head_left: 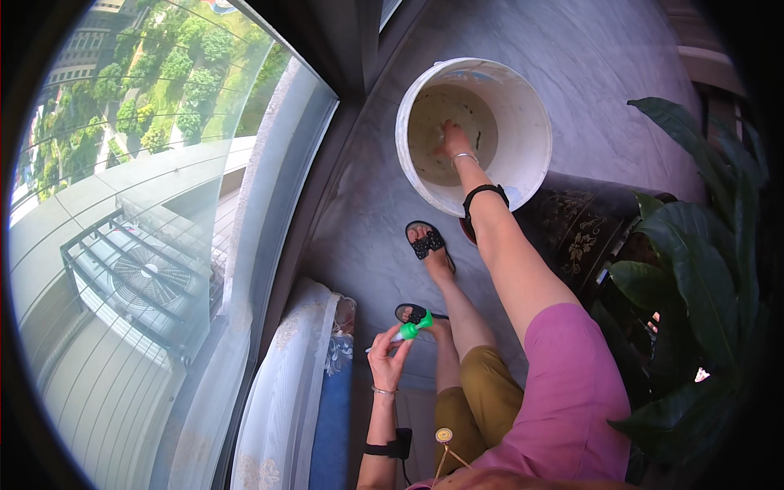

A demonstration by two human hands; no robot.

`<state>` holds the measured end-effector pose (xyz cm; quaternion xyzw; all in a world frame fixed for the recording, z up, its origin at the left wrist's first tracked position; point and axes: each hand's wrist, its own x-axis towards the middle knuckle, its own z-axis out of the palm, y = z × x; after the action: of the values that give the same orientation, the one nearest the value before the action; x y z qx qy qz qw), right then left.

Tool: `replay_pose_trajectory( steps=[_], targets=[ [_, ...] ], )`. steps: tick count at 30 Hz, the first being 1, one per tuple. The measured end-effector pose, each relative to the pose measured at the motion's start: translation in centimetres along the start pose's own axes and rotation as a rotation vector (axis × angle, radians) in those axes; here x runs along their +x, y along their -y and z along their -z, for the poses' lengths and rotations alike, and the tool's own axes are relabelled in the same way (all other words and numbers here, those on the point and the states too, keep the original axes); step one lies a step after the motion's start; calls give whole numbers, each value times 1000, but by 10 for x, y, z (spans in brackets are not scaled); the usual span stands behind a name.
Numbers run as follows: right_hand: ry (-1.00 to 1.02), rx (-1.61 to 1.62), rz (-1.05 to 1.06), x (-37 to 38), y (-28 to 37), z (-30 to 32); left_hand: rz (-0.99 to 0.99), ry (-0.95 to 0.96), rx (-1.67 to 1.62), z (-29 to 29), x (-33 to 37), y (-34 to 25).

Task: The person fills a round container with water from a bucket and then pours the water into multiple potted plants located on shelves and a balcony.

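- Bucket [529, 135]: white, round, smooth, 1 o'clock; murky water [429, 110] inside.
- Right hand [456, 143]: inside bucket, fingers blurred, can't tell grip.
- Left hand [387, 364]: 6 o'clock, fingers pinched around slim green-and-white tool [410, 331].
- Floor [612, 77]: grey, marbled.

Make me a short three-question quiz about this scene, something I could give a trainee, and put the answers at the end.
1. Multiple choice: what colour is the head of the small tool in the person's left hand?
a) red
b) green
c) orange

2. True or false: the right hand is outside the white bucket.

3. Fill in the blank: the sandals on the person's feet are ____ in colour.

Key:
1. b
2. False; it reaches down inside the bucket.
3. black
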<state>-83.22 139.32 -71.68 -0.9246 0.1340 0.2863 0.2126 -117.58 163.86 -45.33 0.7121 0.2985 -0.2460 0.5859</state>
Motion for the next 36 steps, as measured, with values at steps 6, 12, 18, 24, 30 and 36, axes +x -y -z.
replay_pose_trajectory(
  steps=[6, 12, 18, 24, 30, 36],
  targets=[
    [9, -10, -13, 3, -3, -2, 15, 29, 16, 0, 1, -4],
    [-7, 14, -31, 1, 1, 0, 10, 37, 17, 3, 4, -4],
    [-32, 43, -22, 3, -2, -3, -9, 41, 37, 6, 6, -3],
    [-63, 61, -14, 6, -4, -6, -2, 39, 35, 6, 7, -1],
    [-65, 69, -18, 5, -1, -6, -4, 34, 46, 7, 8, -1],
    [-92, 83, 6, 11, -12, -7, 6, 40, 16, 2, 8, -3]
  ],
)
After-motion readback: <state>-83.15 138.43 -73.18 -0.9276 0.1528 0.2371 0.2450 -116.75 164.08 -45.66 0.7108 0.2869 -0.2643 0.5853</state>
